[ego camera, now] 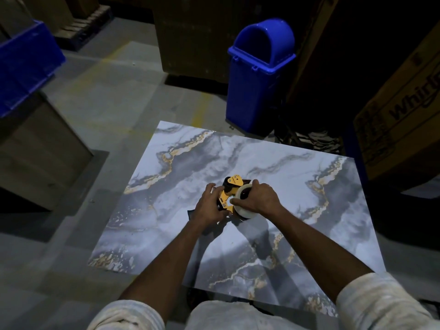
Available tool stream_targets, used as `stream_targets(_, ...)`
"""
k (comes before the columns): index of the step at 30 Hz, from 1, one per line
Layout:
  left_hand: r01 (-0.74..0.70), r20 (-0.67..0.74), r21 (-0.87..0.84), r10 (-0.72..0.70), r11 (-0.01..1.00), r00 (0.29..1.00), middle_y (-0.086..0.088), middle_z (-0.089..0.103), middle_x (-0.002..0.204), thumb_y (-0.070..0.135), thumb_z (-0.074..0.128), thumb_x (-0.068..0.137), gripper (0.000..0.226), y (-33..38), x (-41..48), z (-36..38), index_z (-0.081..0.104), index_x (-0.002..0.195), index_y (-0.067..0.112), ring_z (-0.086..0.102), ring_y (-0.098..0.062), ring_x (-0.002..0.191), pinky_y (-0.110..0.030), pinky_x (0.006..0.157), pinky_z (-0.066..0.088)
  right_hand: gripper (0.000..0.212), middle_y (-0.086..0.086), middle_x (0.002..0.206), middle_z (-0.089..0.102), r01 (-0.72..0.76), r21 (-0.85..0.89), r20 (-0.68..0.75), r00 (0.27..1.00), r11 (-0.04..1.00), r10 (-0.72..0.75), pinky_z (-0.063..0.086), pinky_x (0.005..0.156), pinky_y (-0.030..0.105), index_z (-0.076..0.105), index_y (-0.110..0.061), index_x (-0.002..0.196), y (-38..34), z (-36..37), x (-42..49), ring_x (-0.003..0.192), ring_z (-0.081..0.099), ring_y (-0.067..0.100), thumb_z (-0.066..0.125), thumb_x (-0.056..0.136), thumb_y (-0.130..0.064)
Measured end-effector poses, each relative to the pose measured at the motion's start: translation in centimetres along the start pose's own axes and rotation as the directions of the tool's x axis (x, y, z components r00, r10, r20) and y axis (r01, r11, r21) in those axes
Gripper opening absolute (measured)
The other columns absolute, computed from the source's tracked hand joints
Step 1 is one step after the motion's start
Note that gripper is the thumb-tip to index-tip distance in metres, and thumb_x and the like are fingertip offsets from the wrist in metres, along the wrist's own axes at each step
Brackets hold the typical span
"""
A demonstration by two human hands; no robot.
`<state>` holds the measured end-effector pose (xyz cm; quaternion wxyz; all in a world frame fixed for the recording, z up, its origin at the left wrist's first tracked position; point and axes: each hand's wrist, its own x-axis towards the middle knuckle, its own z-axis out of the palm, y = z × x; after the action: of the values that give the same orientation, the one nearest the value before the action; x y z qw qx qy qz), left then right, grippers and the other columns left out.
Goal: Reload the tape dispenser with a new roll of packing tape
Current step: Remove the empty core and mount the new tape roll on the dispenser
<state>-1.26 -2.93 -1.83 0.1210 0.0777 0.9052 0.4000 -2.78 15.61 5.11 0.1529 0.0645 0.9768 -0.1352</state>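
Yellow tape dispenser [229, 191] angled away, upright.

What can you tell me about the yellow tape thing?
The tape dispenser is yellow with black parts and looks plastic. It sits over the marble-patterned board, held between both hands. The left hand grips its near side, while the right hand presses a tape roll against it. Its lower part is hidden.

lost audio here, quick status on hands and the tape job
Left hand grips dispenser. Right hand holds tape roll against it. Nothing in the way.
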Motion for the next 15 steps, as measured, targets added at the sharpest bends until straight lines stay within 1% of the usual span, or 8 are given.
stream_targets(2,-0.003,0.001,-0.005,0.003,1.000,1.000,-0.005,0.034,0.153,0.033,0.089,0.072,0.086,-0.1,0.0,0.1,0.048,0.146,0.021,0.057,-0.031,0.122,-0.034,0.091,0.051,0.100,0.008,0.115,0.068,-0.001,-0.003,-0.006,1.000,1.000,0.001,0.048,0.078,0.032,0.051,-0.010,0.127,0.0,0.0,0.1,0.107,0.064,0.026,0.067,0.062,-0.085)
stream_targets(4,-0.009,0.000,-0.005,0.009,1.000,1.000,-0.005,0.034,0.152,0.034,0.090,0.071,0.087,-0.2,0.0,0.1,0.048,0.146,0.022,0.057,-0.030,0.122,-0.035,0.091,0.051,0.101,0.009,0.116,0.068,0.011,-0.017,0.004,1.000,1.000,-0.011,0.047,0.077,0.031,0.051,-0.010,0.128,0.0,0.0,0.2,0.107,0.064,0.026,0.066,0.063,-0.086)
stream_targets(6,-0.006,0.001,0.000,0.006,1.000,1.000,-0.005,0.033,0.154,0.035,0.090,0.071,0.089,-0.3,0.1,0.1,0.047,0.147,0.022,0.057,-0.030,0.123,-0.035,0.092,0.051,0.106,0.011,0.120,0.065,0.024,-0.020,0.060,0.998,1.000,-0.022,0.047,0.080,0.033,0.046,-0.011,0.133,0.3,-0.3,0.2,0.110,0.063,0.028,0.066,0.062,-0.087)
stream_targets(7,-0.001,0.005,0.000,0.001,1.000,1.000,-0.004,0.032,0.155,0.035,0.091,0.071,0.089,-0.3,0.1,0.1,0.047,0.147,0.023,0.057,-0.030,0.123,-0.034,0.092,0.051,0.110,0.013,0.125,0.061,0.032,-0.008,0.106,0.994,0.999,-0.031,0.048,0.083,0.035,0.042,-0.014,0.138,0.5,-0.5,0.1,0.114,0.061,0.030,0.068,0.060,-0.086)
stream_targets(9,0.006,0.009,0.007,-0.006,1.000,1.000,-0.004,0.030,0.156,0.036,0.092,0.070,0.091,-0.3,0.2,0.1,0.047,0.148,0.024,0.057,-0.031,0.123,-0.036,0.094,0.052,0.121,0.017,0.134,0.048,0.087,-0.022,0.187,0.979,0.996,-0.082,0.050,0.092,0.042,0.025,-0.021,0.151,0.9,-0.9,-0.2,0.122,0.054,0.036,0.076,0.058,-0.079)
stream_targets(11,0.020,0.015,0.014,-0.020,1.000,1.000,-0.004,0.027,0.160,0.038,0.092,0.069,0.094,-0.4,0.4,0.2,0.045,0.149,0.024,0.056,-0.031,0.127,-0.039,0.097,0.053,0.129,0.016,0.139,0.039,0.204,-0.136,0.197,0.965,0.969,-0.176,0.052,0.093,0.047,0.012,-0.026,0.156,1.3,-1.1,-0.4,0.127,0.046,0.037,0.084,0.057,-0.068)
stream_targets(13,0.027,0.022,0.018,-0.027,0.999,0.999,-0.004,0.025,0.161,0.037,0.092,0.070,0.094,-0.5,0.5,0.3,0.044,0.150,0.023,0.054,-0.031,0.130,-0.038,0.099,0.052,0.128,0.013,0.138,0.039,0.272,-0.194,0.179,0.955,0.943,-0.238,0.054,0.090,0.046,0.017,-0.026,0.155,1.4,-1.2,-0.4,0.126,0.044,0.034,0.088,0.055,-0.060)
stream_targets(15,0.024,0.026,0.017,-0.024,1.000,0.999,-0.005,0.026,0.160,0.035,0.092,0.070,0.094,-0.6,0.6,0.3,0.045,0.149,0.022,0.055,-0.030,0.129,-0.037,0.098,0.051,0.122,0.011,0.132,0.046,0.273,-0.181,0.169,0.955,0.945,-0.243,0.055,0.087,0.043,0.029,-0.023,0.150,1.3,-1.5,-0.1,0.119,0.051,0.031,0.090,0.050,-0.058)
